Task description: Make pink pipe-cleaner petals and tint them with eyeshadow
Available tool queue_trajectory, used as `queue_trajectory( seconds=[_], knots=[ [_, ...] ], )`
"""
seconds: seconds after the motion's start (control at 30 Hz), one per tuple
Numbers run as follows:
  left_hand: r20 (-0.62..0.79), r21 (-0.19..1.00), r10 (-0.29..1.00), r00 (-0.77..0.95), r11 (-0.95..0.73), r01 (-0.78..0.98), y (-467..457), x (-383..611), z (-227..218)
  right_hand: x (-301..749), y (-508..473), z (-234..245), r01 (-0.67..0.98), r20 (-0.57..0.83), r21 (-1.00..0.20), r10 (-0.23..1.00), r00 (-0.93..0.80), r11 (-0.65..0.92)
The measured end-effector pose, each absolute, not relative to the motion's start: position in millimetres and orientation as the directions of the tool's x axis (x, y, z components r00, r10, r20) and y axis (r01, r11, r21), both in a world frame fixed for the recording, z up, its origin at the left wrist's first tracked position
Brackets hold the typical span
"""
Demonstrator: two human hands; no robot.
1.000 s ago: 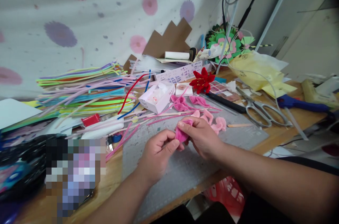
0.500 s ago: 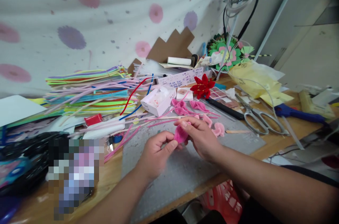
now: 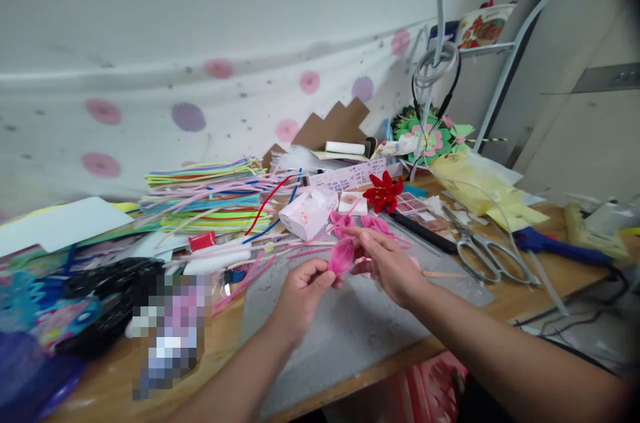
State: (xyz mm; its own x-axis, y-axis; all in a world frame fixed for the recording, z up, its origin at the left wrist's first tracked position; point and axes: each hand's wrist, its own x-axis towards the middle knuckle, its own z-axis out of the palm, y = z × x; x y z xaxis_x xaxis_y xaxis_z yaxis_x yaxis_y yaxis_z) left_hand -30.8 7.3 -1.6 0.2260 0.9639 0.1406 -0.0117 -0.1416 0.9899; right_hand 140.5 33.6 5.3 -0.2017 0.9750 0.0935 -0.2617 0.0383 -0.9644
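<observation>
Over the grey cutting mat (image 3: 325, 356), my left hand (image 3: 301, 293) pinches the lower end of a bright pink fuzzy petal (image 3: 342, 255) between thumb and fingers. My right hand (image 3: 393, 268) is just to the petal's right, its fingers apart and the index fingertip near the petal's top edge. Whether that fingertip touches it, I cannot tell. Beyond the hands lie more pink fuzzy petals (image 3: 376, 224) and loose pink pipe cleaners (image 3: 307, 251). Paler pink pieces are mostly hidden behind my right hand.
Bundles of coloured pipe cleaners (image 3: 210, 203) fill the back left. A white box (image 3: 307, 213) and a red fuzzy flower (image 3: 384, 192) stand behind the mat. Scissors (image 3: 487, 253) and a blue-handled tool (image 3: 560, 246) lie right. A black plastic bag (image 3: 113, 290) is left.
My right hand has loosened from the petal and its fingers have spread away to the right. The left still pinches the petal, now showing more fully. The view has tilted up.
</observation>
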Motion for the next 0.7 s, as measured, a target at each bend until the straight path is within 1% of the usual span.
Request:
queue_trajectory(
  seconds=[0.03, 0.07, 0.2, 0.3, 0.37, 0.47, 0.57, 0.63, 0.7],
  knots=[
    [0.141, 0.99, 0.968, 0.208, -0.139, -0.027, 5, -29, 0, 143, 32, 9, -0.271, 0.079, -0.963, 0.969, -0.233, 0.013],
    [0.139, 0.99, 0.972, 0.189, -0.134, -0.039, 1, -26, 1, 146, 30, 12, -0.246, 0.077, -0.969, 0.964, -0.255, 0.012],
    [0.129, 0.992, 0.986, 0.109, -0.126, -0.032, -17, -12, 6, 151, 23, 22, -0.091, 0.133, -0.989, 0.957, -0.259, 0.113],
    [0.118, 0.993, 0.982, 0.149, -0.12, 0.003, -23, -5, 14, 155, 21, 25, 0.02, 0.171, -0.983, 0.944, -0.281, 0.184],
    [0.098, 0.995, 0.977, 0.191, -0.102, 0.014, -22, -5, 22, 159, 20, 25, 0.061, 0.179, -0.976, 0.929, -0.324, 0.209],
    [0.08, 0.993, 0.98, 0.184, -0.095, 0.075, -15, -4, 37, 162, 20, 24, 0.079, 0.17, -0.973, 0.907, -0.386, 0.217],
    [0.067, 0.986, 0.973, 0.222, -0.099, 0.134, -8, 0, 44, 163, 20, 22, 0.034, 0.156, -0.982, 0.896, -0.415, 0.187],
    [0.048, 0.988, 0.974, 0.221, -0.079, 0.135, -4, 3, 45, 164, 21, 22, -0.032, 0.12, -0.993, 0.899, -0.422, 0.117],
    [0.023, 0.993, 0.982, 0.188, -0.044, 0.111, -1, 5, 42, 165, 23, 23, -0.107, 0.058, -0.994, 0.907, -0.418, 0.014]
  ],
)
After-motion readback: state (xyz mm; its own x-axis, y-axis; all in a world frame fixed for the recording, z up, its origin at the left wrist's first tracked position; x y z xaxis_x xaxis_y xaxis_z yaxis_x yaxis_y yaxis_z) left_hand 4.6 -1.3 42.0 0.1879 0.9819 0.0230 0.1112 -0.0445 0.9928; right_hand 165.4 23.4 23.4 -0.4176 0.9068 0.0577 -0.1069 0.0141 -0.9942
